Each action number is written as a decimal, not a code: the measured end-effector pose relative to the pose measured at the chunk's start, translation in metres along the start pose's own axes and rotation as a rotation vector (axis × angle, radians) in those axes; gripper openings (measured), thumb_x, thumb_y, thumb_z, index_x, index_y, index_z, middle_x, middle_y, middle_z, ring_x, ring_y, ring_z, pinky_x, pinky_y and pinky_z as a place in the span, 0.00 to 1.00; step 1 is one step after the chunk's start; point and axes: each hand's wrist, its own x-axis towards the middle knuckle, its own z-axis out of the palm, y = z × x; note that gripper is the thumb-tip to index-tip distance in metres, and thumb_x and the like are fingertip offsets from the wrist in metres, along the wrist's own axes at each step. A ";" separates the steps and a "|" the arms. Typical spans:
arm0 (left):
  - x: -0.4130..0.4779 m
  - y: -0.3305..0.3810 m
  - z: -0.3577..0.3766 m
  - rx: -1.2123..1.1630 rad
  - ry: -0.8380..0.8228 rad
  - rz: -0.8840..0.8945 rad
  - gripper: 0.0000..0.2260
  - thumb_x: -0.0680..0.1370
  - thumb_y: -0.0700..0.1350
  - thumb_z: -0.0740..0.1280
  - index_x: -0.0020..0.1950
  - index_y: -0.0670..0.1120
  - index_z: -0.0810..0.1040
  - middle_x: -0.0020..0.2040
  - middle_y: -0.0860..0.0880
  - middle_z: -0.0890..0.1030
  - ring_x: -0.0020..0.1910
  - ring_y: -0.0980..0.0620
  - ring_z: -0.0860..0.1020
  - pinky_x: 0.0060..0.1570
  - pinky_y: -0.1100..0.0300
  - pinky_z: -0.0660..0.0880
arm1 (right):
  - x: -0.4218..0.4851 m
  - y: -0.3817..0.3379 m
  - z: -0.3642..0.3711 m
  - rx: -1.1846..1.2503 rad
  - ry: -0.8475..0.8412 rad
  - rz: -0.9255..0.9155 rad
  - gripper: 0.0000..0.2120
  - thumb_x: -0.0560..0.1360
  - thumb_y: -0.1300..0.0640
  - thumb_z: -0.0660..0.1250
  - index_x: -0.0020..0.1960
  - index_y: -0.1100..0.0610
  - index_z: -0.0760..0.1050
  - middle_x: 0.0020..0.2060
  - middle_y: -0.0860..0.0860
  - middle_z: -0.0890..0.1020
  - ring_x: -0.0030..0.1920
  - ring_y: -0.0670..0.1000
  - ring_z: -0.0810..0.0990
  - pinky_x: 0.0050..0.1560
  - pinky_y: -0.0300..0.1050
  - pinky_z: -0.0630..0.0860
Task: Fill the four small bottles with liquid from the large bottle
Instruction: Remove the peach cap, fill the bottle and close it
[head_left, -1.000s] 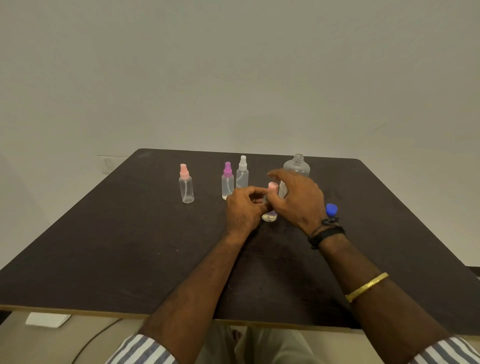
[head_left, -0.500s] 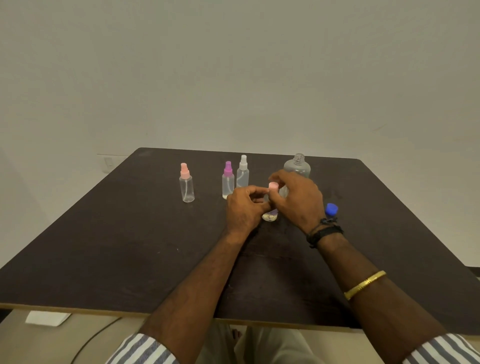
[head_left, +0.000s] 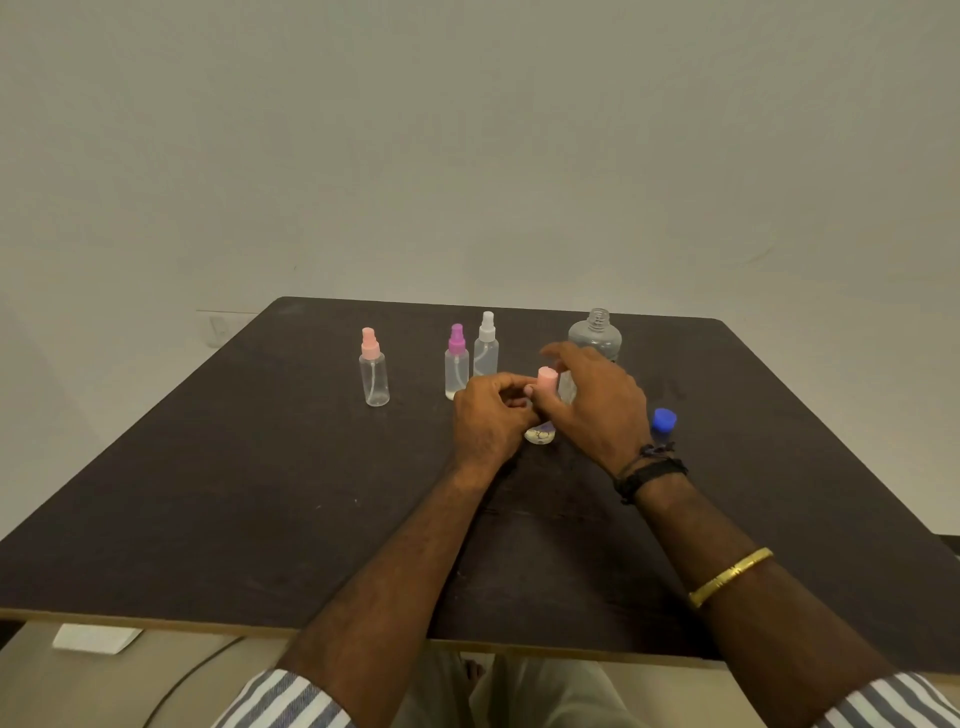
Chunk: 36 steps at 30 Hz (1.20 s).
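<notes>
Left hand (head_left: 488, 415), right hand (head_left: 597, 410): fingers grip one small bottle (head_left: 546, 382) of four; one large bottle (head_left: 595, 338)

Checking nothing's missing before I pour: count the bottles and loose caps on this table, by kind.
Small spray bottles: 4
Large bottle: 1
Loose blue cap: 1
Total: 6

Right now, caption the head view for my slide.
Left hand and right hand hold a pink-capped bottle; three spray bottles and the uncapped large bottle stand beyond.
</notes>
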 end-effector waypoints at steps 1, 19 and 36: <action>0.000 0.000 0.000 0.002 -0.001 -0.003 0.13 0.72 0.44 0.80 0.54 0.44 0.87 0.47 0.50 0.88 0.44 0.59 0.86 0.47 0.60 0.84 | -0.001 -0.001 0.000 0.026 0.004 -0.012 0.21 0.77 0.40 0.63 0.66 0.47 0.73 0.55 0.49 0.83 0.52 0.51 0.82 0.52 0.56 0.82; -0.002 0.003 -0.002 -0.010 -0.006 0.029 0.15 0.71 0.44 0.80 0.56 0.43 0.86 0.48 0.48 0.88 0.44 0.59 0.85 0.45 0.70 0.80 | -0.003 0.005 0.005 0.133 0.064 0.047 0.13 0.78 0.46 0.69 0.59 0.49 0.80 0.48 0.46 0.85 0.47 0.47 0.83 0.48 0.54 0.84; -0.002 0.005 -0.003 -0.011 -0.026 0.005 0.15 0.71 0.43 0.81 0.56 0.43 0.86 0.47 0.49 0.88 0.43 0.60 0.86 0.44 0.69 0.81 | 0.001 0.003 0.010 0.166 0.085 0.133 0.11 0.76 0.47 0.73 0.57 0.48 0.83 0.49 0.47 0.87 0.50 0.48 0.84 0.53 0.54 0.82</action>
